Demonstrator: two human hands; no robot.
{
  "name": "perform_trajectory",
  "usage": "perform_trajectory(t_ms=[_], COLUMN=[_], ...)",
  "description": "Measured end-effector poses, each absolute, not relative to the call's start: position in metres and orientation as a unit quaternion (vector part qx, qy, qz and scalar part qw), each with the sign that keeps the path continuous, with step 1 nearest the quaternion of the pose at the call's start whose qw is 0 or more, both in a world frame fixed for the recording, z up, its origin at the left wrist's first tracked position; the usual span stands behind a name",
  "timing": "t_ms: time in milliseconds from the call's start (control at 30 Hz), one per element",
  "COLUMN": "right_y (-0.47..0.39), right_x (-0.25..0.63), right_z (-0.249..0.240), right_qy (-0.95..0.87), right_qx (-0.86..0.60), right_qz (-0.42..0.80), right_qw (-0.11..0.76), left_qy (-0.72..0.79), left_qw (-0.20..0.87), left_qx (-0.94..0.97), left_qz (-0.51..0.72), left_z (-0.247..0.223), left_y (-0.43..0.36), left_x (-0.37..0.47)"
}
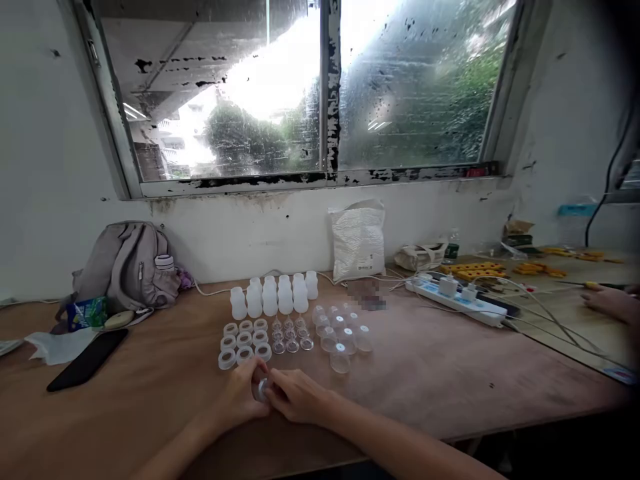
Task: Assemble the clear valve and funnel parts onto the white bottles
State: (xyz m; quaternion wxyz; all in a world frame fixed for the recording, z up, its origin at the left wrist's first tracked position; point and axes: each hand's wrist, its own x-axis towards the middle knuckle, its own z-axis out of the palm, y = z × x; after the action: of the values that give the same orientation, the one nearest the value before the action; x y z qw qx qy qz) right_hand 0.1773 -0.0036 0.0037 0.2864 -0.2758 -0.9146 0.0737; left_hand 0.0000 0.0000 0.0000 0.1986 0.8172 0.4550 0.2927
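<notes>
Near the front of the table, my left hand (244, 395) and my right hand (299, 396) meet, fingers closed around a small whitish ring-like piece (262, 389). Fingers cover most of it, so its exact kind is unclear. Just beyond lie several white bottle collar rings (245, 339) in rows. Beside them stand rows of clear bottle teats (292, 345). Clear dome-shaped caps (340, 362) are grouped to the right, some with a pale dot on top. Behind, several translucent white bottles (270, 301) stand upright in rows.
A black phone (87, 360), a backpack (131, 267) and a green packet (87, 313) lie left. A white bag (358, 241) leans on the wall. Rightward are a power strip (460, 303) with cables, yellow parts (473, 271) and another person's hand (613, 305) at a yellow-handled tool.
</notes>
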Motion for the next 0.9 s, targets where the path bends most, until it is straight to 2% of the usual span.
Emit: perform_trajectory(t_ms=[133,233,300,400,600,767,900], right_y=[0.002,0.014,0.022,0.030,0.036,0.041,0.042], right_x=[0.182,0.188,0.193,0.197,0.191,0.189,0.192], right_z=[-0.001,-0.005,-0.006,-0.005,-0.006,-0.006,-0.006], right_qy=[-0.902,-0.871,-0.853,-0.851,-0.852,-0.843,-0.843], right_qx=[-0.256,-0.302,-0.358,-0.424,-0.479,-0.500,-0.487], right_qz=[0.096,0.117,0.116,0.086,0.038,0.039,0.074], right_qw=[0.335,0.371,0.363,0.299,0.208,0.192,0.214], left_qy=[0.435,0.446,0.458,0.460,0.515,0.517,0.491], left_qw=[0.297,0.304,0.275,0.210,0.094,0.012,-0.037], left_qx=[0.803,0.795,0.799,0.809,0.798,0.803,0.830], left_qz=[0.280,0.276,0.276,0.300,0.297,0.297,0.262], left_z=[0.005,0.011,0.015,0.015,0.002,0.001,0.010], left_y=[0.006,0.005,0.000,-0.007,-0.008,-0.003,0.000], left_x=[-0.004,-0.012,-0.021,-0.042,-0.078,-0.080,-0.080])
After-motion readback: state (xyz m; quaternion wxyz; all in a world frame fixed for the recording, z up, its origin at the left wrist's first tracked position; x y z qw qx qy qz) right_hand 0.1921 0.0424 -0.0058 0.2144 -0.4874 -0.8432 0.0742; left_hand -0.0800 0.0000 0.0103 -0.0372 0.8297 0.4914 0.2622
